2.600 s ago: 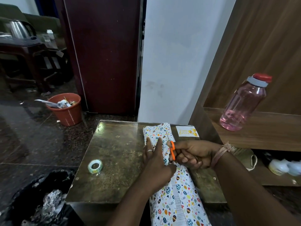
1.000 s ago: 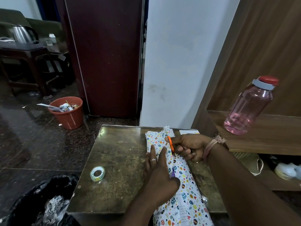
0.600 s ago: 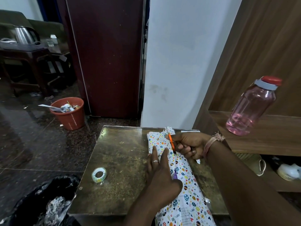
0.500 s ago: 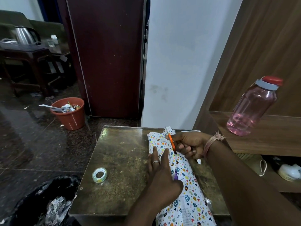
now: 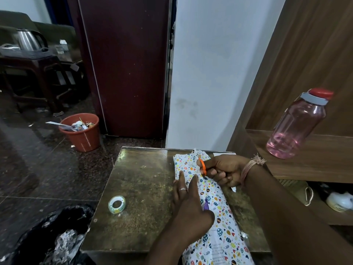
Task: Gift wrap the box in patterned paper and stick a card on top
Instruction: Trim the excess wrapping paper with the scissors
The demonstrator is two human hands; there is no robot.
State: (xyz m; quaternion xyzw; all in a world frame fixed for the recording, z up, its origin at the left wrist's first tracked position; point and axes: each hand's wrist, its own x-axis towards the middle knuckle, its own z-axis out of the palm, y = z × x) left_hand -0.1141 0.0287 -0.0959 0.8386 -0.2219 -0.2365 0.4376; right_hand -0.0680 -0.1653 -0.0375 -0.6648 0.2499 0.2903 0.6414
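The left hand [image 5: 188,203] presses flat, pinning the patterned paper [image 5: 214,205] to the surface [image 5: 141,180] while the right hand [image 5: 223,172], grip curled round orange scissors [image 5: 202,166], cuts near its far edge.

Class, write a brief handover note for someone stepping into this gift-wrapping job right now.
Left hand: flat, pressing the patterned paper down on the table.
Right hand: grips the orange scissors at the paper's far end.
Tape roll: on the table, left of the paper.
Card: mostly hidden behind the right hand.
Done: paper laid over the box.
Left: finish trimming, tape, stick the card.
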